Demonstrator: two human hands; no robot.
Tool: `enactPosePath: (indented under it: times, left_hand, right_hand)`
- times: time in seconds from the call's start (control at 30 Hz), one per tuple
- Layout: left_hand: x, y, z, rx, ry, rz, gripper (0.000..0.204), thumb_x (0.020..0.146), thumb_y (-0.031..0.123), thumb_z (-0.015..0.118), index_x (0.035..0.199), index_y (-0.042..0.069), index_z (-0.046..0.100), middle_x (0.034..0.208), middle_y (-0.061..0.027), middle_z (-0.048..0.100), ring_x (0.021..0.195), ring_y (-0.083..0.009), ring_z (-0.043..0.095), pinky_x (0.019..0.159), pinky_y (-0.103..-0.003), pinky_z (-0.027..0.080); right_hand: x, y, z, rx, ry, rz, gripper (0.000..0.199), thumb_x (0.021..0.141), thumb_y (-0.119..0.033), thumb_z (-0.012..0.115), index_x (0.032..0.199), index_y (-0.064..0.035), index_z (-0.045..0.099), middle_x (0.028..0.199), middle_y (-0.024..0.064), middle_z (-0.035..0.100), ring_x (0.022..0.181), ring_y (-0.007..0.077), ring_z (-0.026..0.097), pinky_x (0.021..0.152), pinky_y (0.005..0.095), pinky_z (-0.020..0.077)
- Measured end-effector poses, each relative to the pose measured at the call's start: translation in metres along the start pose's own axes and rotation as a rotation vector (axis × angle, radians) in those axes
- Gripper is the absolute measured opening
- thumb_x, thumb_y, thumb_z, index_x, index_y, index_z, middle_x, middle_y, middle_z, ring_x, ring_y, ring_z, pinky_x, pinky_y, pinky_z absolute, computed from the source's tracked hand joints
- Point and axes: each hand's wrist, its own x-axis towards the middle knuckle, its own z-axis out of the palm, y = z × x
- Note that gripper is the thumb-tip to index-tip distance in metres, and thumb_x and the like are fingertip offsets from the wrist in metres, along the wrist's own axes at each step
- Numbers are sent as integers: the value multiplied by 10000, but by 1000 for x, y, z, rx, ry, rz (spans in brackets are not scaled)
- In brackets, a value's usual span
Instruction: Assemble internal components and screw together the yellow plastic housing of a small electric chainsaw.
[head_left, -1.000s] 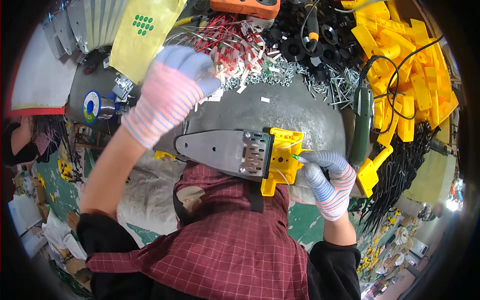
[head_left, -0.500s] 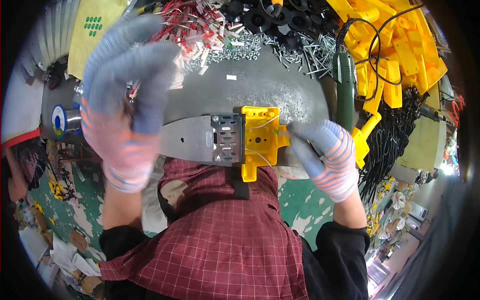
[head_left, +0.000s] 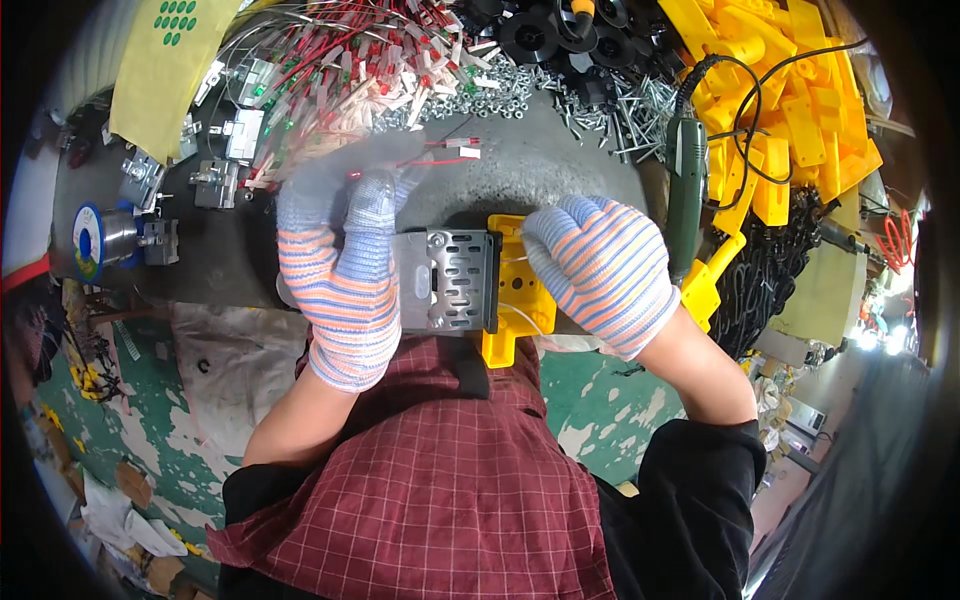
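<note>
A yellow plastic housing (head_left: 500,347) with a pale wire in it lies at the table's near edge, against a slotted metal plate (head_left: 462,282). My right hand (head_left: 605,270), in a striped knit glove, is closed over the housing's right side; whatever its fingertips grip is hidden. My left hand (head_left: 345,265), gloved alike, is over the left part of the plate, its fingertips blurred. From those fingers a small red-wired part (head_left: 455,143) sticks out to the right, beside a white scrap (head_left: 470,153) on the table.
Piles of red-wired parts (head_left: 350,85), nuts (head_left: 495,90) and screws (head_left: 630,120) line the back. Yellow housings (head_left: 800,100) and a green corded tool (head_left: 686,185) are at right. Metal switch-like blocks (head_left: 215,183) and a solder wire spool (head_left: 105,240) stand at left.
My left hand has come down and right from the left side, with the red-wired part now at its fingers. My right hand has moved left and curled over the housing.
</note>
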Motion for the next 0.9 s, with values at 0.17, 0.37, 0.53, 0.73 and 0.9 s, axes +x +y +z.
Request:
enactPosePath:
  times: [0.17,0.37,0.53,0.73,0.9]
  left_hand:
    - [-5,-3,-5,120,25,19,184,922,17,621,1106,27,607,1044,-98,666,952,-152,631,870,-300,516]
    - [-6,-5,-9,260,-24,78,205,952,23,573,1156,18,594,1104,-184,647,1014,-325,658,927,-512,549]
    - [-1,-4,-11,256,-41,100,211,951,23,570,1161,20,590,1096,-187,648,1010,-325,660,915,-507,557]
    - [-2,0,-11,441,-33,65,207,949,19,568,1155,23,588,1094,-191,648,1011,-325,661,912,-508,557]
    - [-3,-3,-14,594,-65,260,219,949,38,580,1169,31,579,1073,-196,652,976,-320,669,880,-491,565]
  right_hand:
    - [-2,4,17,81,113,0,124,794,-208,656,820,-97,605,670,108,584,596,322,597,560,427,494]
    - [-5,0,20,155,26,113,136,820,-218,659,810,-92,608,658,124,608,597,321,612,571,422,501]
    - [1,2,15,312,-44,182,82,816,-99,684,833,-19,679,760,152,659,697,336,657,629,385,522]
    - [13,17,16,475,-72,104,138,846,-213,644,842,-77,667,713,158,640,693,377,631,612,464,502]
    - [11,7,7,229,-114,59,142,832,-181,674,875,-46,686,772,144,664,725,328,654,674,394,517]
